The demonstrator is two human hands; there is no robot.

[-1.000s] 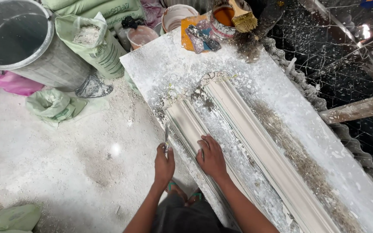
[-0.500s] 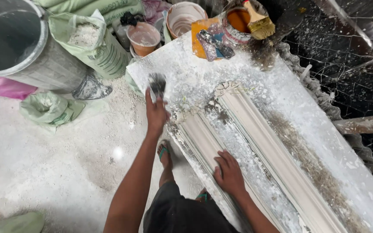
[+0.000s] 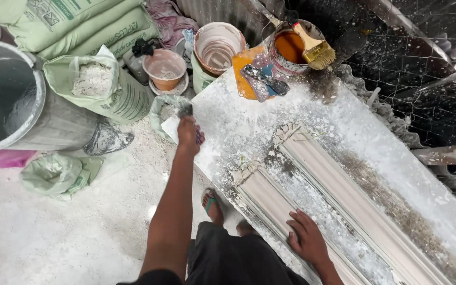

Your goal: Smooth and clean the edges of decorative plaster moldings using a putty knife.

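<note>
Two hands in view over white-dusted tabletop (image 3: 344,126). Long ribbed plaster moulding (image 3: 344,211) lying diagonally on it, largest item. Grey metal drum (image 3: 22,105) and open green sack of white powder (image 3: 101,89) on floor at left. Left arm stretched forward, nearly straight; left hand (image 3: 188,132) at tabletop's near-left edge, grip closed around a small dark tool (image 3: 186,110), kind unclear. Right hand (image 3: 306,237) flat, fingers spread, palm down on moulding's near end, grip wide, holding nothing. Orange-stained pot with brush (image 3: 317,50) at far end.
</note>
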